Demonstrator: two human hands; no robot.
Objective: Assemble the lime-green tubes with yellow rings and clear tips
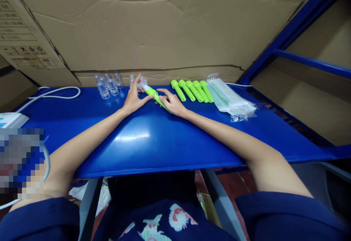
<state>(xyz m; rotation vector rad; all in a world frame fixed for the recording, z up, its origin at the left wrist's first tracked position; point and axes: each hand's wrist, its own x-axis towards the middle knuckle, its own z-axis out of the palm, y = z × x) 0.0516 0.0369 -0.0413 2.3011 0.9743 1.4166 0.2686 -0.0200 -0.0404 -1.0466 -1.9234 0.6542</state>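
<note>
In the middle of the blue tabletop, both hands hold one bright green, torch-shaped plastic stick point(161, 103) with a clear plastic cap point(143, 83) on its upper left end. My left hand point(133, 100) is around the cap end, its thumb by the green collar and some fingers hidden behind. My right hand point(174, 104) is closed on the slim green handle, which points down to the right. Several clear plastic caps point(103, 88) stand left of my left hand. Behind its fingers, another clear piece point(132, 78) partly shows.
Right of my right hand, several green sticks point(191, 90) lie in a row beside clear plastic packets point(233, 98) with white and pale green contents. A white cable point(64, 94) loops at left near a white device point(13, 120). Cardboard point(153, 25) walls the back; a blue frame point(290, 25) rises right.
</note>
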